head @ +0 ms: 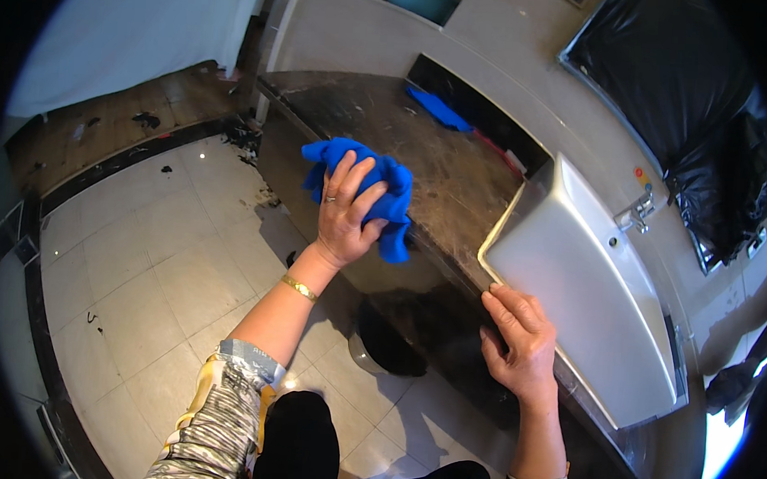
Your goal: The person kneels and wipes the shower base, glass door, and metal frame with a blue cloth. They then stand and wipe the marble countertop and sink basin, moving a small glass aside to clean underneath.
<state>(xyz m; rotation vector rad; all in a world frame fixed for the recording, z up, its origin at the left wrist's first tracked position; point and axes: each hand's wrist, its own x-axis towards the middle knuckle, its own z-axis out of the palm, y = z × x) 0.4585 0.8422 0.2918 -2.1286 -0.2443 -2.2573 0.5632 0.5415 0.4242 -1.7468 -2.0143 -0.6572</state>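
Observation:
A crumpled blue cloth [386, 187] lies under my left hand [349, 212], whose fingers press it at the front edge of a dark, scuffed countertop [345, 101]; part of the cloth hangs over the edge. My right hand [524, 341] holds nothing and rests its fingertips on the counter's edge, beside the near corner of a white ceramic washbasin [576, 282]. Farther back on the counter, against the dark backsplash [475, 108], lies a flat blue item [439, 109] with a red strip-like piece [498, 152] next to it.
A chrome faucet [635, 214] stands at the basin's rear. Black plastic sheeting [665, 78] covers part of the wall. Below the counter is a dark bucket-like container [384, 343]. Dark scraps [242, 141] lie on the tiled floor [181, 248]. A white curtain [134, 31] hangs upper left.

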